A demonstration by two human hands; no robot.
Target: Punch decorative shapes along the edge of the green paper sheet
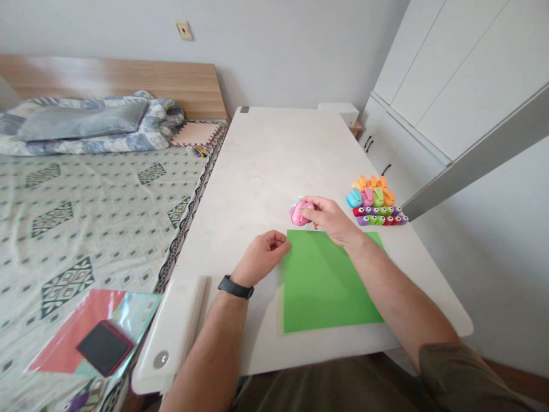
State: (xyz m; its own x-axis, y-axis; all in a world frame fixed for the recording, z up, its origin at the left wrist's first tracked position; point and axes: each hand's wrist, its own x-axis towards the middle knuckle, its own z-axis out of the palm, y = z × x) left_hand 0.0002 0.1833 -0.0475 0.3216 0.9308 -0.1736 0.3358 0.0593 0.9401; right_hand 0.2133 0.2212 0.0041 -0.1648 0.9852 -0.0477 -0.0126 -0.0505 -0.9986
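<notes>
A sheet of green paper (328, 286) lies flat on the white table (295, 149), with a paler sheet's edge showing under its left side. At its upper left corner, my left hand (265, 254) has curled fingers, with thumb and fingertips pinching the paper's edge. My right hand (328, 217) grips a small pink craft punch (299, 213) just beyond the paper's far edge. Small coloured bits, one of them red, lie beside the punch, partly hidden by my fingers.
Rows of coloured craft punches (375, 200) stand at the table's right edge. A long white device (175, 326) lies at the left front. On the bed (115, 229) are a dark phone-like object (105, 347) and a clear packet of coloured paper (64, 343). White cabinets (422, 74) rise at the right.
</notes>
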